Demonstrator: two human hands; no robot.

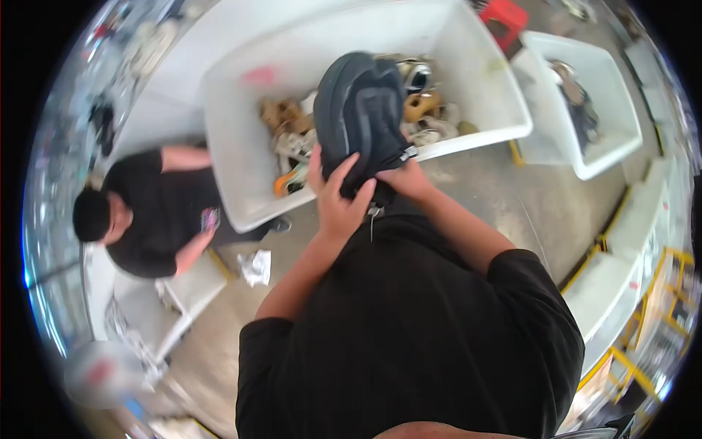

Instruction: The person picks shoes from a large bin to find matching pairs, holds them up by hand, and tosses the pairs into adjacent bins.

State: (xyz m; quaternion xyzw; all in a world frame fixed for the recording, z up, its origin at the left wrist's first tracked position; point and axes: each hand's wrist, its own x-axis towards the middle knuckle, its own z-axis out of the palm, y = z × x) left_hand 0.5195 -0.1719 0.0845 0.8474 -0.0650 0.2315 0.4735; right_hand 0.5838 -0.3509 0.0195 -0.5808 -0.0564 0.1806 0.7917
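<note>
A black backpack [362, 110] with a rounded, padded body is held up in front of me, over the near side of a large white bin [248, 175]. My left hand [340, 194] presses on its lower left part, thumb and fingers spread round the edge. At the lower right, my right hand [406, 179] is closed on the bag near a small white tag [408, 154]; some of its fingers are hidden. A thin cord dangles below the bag. Behind it, several shoes [289, 117] lie in the bin, partly covered from view.
A smaller white bin [614, 146] with dark items stands at the right, near a red object [503, 22]. Another person [146, 208] in black is at the left with a phone-like item. Crumpled white paper [256, 268] lies on the floor. Pale benches [614, 278] run along the right.
</note>
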